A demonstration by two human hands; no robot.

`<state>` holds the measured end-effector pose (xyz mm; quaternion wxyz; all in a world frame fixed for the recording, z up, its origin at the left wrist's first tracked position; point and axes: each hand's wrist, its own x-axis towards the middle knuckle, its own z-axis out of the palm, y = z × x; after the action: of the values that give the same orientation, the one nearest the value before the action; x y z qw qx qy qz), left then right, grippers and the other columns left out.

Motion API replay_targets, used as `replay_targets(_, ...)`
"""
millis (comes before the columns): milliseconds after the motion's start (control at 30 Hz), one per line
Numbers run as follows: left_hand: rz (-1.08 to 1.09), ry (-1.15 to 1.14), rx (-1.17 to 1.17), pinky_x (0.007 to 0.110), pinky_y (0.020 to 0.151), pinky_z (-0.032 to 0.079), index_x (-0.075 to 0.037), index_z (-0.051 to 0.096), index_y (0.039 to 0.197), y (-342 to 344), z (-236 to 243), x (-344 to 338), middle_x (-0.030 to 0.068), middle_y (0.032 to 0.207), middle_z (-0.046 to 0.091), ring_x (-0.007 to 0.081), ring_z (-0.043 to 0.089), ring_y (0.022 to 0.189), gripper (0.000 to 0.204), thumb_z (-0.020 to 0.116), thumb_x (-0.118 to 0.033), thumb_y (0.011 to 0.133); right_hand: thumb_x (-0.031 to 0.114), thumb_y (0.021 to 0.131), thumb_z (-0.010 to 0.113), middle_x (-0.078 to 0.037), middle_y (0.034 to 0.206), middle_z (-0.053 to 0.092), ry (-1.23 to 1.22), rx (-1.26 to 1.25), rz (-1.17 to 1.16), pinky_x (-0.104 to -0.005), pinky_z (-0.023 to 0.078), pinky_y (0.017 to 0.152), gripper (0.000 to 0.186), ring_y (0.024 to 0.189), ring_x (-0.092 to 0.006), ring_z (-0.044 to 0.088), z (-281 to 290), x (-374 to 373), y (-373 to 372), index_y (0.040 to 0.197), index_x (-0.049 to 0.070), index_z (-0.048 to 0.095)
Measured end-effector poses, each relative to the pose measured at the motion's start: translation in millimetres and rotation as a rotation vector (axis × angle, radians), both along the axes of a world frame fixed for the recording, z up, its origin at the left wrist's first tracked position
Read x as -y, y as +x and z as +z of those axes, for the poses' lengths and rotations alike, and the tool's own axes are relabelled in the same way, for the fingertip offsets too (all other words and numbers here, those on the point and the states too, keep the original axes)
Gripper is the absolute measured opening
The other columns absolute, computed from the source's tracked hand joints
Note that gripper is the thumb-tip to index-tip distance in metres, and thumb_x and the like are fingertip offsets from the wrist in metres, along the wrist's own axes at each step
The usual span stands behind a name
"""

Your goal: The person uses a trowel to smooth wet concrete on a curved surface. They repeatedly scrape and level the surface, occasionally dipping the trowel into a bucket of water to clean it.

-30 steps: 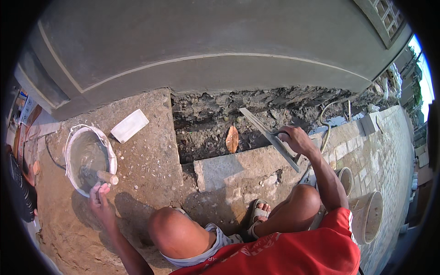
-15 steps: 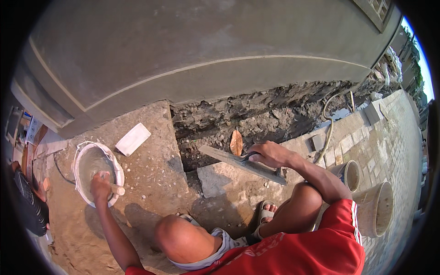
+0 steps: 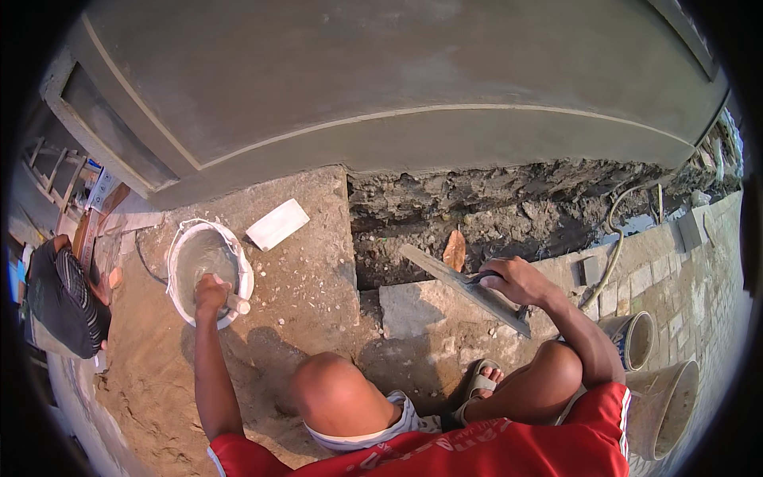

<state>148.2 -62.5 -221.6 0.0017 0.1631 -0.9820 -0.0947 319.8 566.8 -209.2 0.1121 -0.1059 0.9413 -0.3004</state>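
A white bucket (image 3: 245,272) with a wire handle stands on the sandy ground at left, with greyish watery contents. Inside its mouth is my left hand (image 3: 211,292), its fingers closed round a tool whose pale, round handle (image 3: 238,304) pokes out to the right; the tool's other end is hidden. My right hand (image 3: 515,281) grips the dark handle of a long plastering trowel (image 3: 442,270). This trowel is tilted above the trench edge, its far end near a brown dry leaf (image 3: 454,251). A white rectangular block (image 3: 277,224) lies right of the bucket.
A grey plastered wall (image 3: 397,63) rises ahead, above a rough muddy trench (image 3: 493,219). Two used buckets, one smaller (image 3: 638,340) and one larger (image 3: 664,409), stand at my right. A hose (image 3: 613,258) crosses the paving edge. Another person (image 3: 65,306) is at far left.
The view has swung left, shifting the scene to the right in the picture. My left hand stays in the bucket with the handle, and my right hand keeps hold of the trowel.
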Motion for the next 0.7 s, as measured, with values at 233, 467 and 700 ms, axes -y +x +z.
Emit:
replay_targets(233,0.024,0.244,0.118,0.041,0.06,0.057,0.007,0.064,0.104,-9.4,8.8,23.6,0.0232,0.09,0.072,0.0335,0.074,0.075,0.039,0.074,-0.013,0.073,0.028,0.096,0.065,-0.024,0.1,0.07,-0.075,-0.034,-0.075,-0.0475,0.052,0.082,0.033,0.097,-0.0435,0.067,10.3,-0.5,2.1,0.113,0.001,0.067)
replay_targets(467,0.0,0.452,0.096,0.04,0.073,0.054,0.002,0.064,0.11,5.3,38.3,67.4,0.015,0.093,0.07,0.0256,0.069,0.086,0.039,0.074,-0.015,0.077,0.019,0.091,0.066,-0.014,0.073,0.065,-0.129,0.098,-0.235,-0.0346,0.048,0.055,0.032,0.052,-0.0182,0.06,0.2,-4.9,-2.9,0.113,-0.005,0.066)
replay_targets(700,0.055,0.32,0.127,0.038,0.086,0.053,0.004,0.066,0.115,25.5,55.8,72.8,0.0217,0.109,0.072,0.0291,0.069,0.101,0.047,0.079,-0.021,0.077,0.019,0.091,0.065,-0.011,0.068,0.063,-0.125,0.118,-0.217,-0.034,0.048,0.056,0.032,0.054,-0.018,0.06,-16.1,-5.5,-14.3,0.114,-0.003,0.066)
